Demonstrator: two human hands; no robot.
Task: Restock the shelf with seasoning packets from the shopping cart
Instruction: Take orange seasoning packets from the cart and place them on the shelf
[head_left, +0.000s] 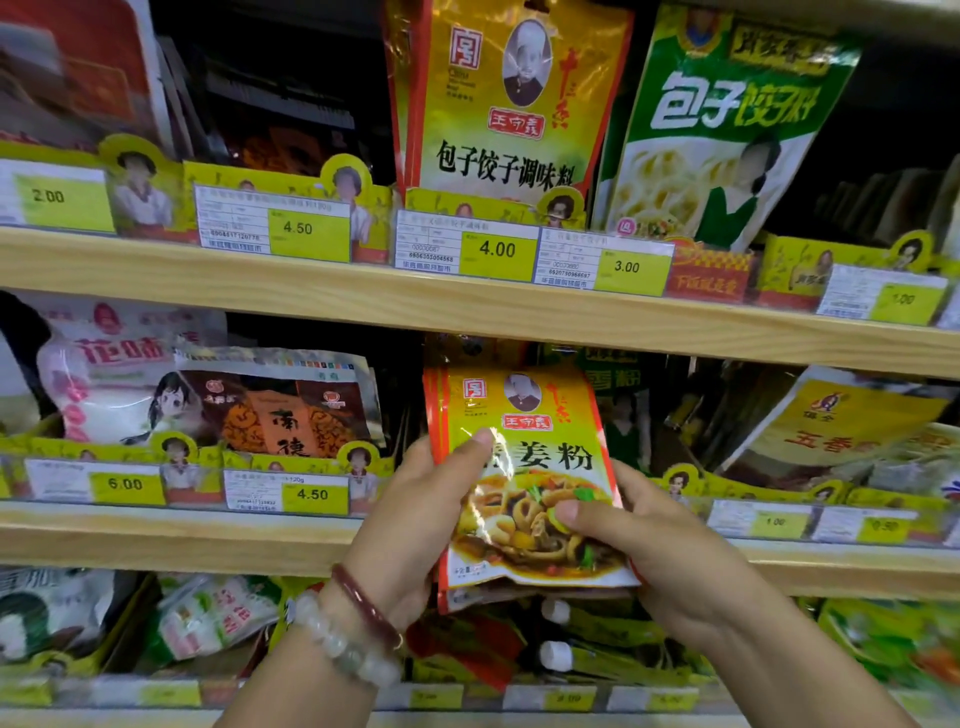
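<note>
Shelving fills my view: three wooden tiers stocked with seasoning pouches behind yellow price tags. On the far left of the middle shelf (171, 525) I note a white and pink bag (98, 379), and beside it a brown packet (291, 410) lying tilted above the 4.50 tag (313, 493). Next comes the left hand (415, 519), wearing a dark red bangle (363, 603) and a pale bead bracelet (337, 644) at the wrist. Its fingers curl behind the left edge of the yellow ginger powder packets (530, 483), with the thumb pressed on the front face. The packets form a small stack, held upright in front of the middle shelf's edge, their tops just under the upper shelf (467, 306). Directly above, on that upper shelf, stands a larger yellow pouch (509, 93) of the same brand, with a green dumpling pouch (727, 124) to its right. The right hand (660, 540) grips the stack's lower right side, thumb across the pictured dish, fingers behind. Further right lies a tilted yellow five-spice packet (852, 421).
</note>
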